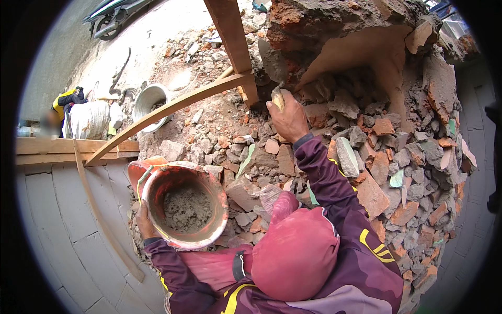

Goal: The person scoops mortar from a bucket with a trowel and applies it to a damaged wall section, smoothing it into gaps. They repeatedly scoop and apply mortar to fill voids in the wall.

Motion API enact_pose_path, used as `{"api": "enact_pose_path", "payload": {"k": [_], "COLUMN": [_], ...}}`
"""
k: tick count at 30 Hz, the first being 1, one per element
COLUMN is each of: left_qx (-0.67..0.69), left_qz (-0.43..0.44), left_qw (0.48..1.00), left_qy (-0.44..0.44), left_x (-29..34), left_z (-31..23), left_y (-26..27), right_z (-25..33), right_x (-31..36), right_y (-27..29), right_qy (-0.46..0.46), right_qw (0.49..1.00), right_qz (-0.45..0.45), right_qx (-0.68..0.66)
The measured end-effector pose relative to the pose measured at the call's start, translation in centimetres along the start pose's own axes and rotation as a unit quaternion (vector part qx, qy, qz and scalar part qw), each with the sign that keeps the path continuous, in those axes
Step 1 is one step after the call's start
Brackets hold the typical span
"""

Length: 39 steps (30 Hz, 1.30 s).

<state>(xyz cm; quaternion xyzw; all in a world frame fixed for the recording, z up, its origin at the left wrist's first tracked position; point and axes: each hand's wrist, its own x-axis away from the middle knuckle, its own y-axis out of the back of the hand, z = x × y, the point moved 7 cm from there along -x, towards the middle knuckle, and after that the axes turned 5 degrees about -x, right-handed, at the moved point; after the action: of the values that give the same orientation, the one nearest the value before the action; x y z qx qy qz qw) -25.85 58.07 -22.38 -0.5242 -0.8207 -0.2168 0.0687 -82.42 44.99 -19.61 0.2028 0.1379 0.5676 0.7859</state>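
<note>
In my right hand is a trowel, its pale wooden handle wrapped by my fingers. The grey trowel blade points away from me, against the broken masonry beside an upright timber. My left hand grips the left side of a bucket, its rim stained orange and white. Wet grey mortar lies inside the bucket. A thin yellowish bucket handle hangs at its left. My left fingers are partly hidden against the bucket wall.
Broken brick and concrete rubble covers the ground to the right. A curved timber strip crosses to the post. A pale bucket, a white sack, a person and a motorbike are at far left. Pink fabric bulges below.
</note>
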Motion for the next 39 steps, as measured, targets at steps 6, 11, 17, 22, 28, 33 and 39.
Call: {"api": "enact_pose_path", "payload": {"k": [6, 11, 17, 22, 28, 33, 39], "left_qx": [0.078, 0.081, 0.043, 0.04, -0.016, -0.035, -0.078], "left_qz": [0.073, 0.083, 0.072, 0.08, 0.07, 0.024, 0.031], "left_qw": [0.994, 0.993, 0.996, 0.996, 0.997, 0.999, 0.995], "left_qy": [0.006, 0.016, 0.009, -0.012, -0.01, 0.034, -0.062], "left_x": [-0.5, -0.6, -1.0, -1.5, -1.2, -0.1, 0.7], "left_z": [0.0, 0.3, 0.5, 0.3, -0.4, -0.5, -3.2], "left_y": [-1.4, -1.2, -0.5, -0.8, -1.1, -1.9, -5.6], "right_z": [0.0, 3.7, 2.6, 0.9, 3.1, 4.3, 4.2], "right_x": [0.5, -3.9, -5.7, -5.8, -1.6, 8.4, 13.7], "right_y": [0.8, -1.2, -2.6, -2.2, 2.1, 6.5, -6.7], "right_qy": [-0.069, 0.02, -0.013, 0.011, 0.029, 0.029, 0.207], "right_qw": [0.996, 0.992, 0.98, 0.978, 0.991, 0.982, 0.811], "right_qz": [0.045, 0.031, 0.1, 0.111, 0.013, 0.18, 0.499], "right_qx": [0.046, 0.124, 0.173, 0.175, 0.132, 0.056, 0.225]}}
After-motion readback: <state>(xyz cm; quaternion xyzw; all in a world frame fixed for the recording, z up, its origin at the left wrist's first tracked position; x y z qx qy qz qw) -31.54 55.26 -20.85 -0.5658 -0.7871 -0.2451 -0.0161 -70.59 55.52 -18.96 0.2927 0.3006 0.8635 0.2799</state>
